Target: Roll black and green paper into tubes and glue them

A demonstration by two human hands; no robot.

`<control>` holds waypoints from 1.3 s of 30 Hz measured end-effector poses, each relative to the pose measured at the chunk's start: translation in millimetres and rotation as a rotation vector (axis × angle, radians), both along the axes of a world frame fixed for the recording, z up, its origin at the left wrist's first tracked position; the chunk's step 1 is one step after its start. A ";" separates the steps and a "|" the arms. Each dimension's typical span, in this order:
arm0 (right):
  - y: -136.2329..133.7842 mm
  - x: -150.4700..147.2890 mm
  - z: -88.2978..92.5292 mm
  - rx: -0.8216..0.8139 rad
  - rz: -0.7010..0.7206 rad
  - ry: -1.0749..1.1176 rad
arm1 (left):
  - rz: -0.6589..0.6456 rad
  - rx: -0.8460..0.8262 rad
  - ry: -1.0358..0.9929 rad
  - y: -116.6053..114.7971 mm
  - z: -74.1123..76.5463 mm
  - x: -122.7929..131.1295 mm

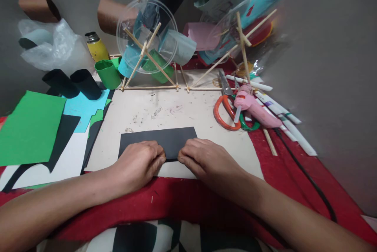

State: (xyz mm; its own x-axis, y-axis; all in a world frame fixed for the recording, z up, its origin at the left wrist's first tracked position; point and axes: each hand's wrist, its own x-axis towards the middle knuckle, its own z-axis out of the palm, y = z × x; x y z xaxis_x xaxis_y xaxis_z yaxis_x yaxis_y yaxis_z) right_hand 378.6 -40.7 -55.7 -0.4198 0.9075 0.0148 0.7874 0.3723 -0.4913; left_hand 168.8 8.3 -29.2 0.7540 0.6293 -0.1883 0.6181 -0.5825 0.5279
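Observation:
A strip of black paper (165,140) lies on the pale work board (141,112), near its front edge. My left hand (143,158) pinches the paper's near edge, thumb and fingers together. Just to the right, my right hand (200,157) grips the same edge, its fingers curled in. A small gap separates the two hands, and the near edge looks slightly raised or folded there. The undersides of the fingers are hidden.
A pink glue gun (256,110), orange-handled scissors (225,114) and rolled paper sticks (297,136) lie on the right. Coloured sheets, including a green sheet (32,130), are on the left. Stick frames (150,87) with paper cylinders and a yellow bottle (97,47) stand behind.

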 end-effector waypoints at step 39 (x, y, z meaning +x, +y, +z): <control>-0.4 35.6 13.8 -0.127 -0.173 -0.230 | -0.387 0.303 0.235 5.9 -4.9 -3.2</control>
State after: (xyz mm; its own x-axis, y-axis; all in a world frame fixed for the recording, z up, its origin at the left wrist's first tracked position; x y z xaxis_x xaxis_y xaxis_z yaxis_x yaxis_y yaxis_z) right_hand 414.1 -41.1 -41.9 -0.2379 0.9544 -0.1803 0.9296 0.1700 -0.3270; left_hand 165.6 14.2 -34.1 0.9007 0.3668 -0.2329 0.4097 -0.8955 0.1740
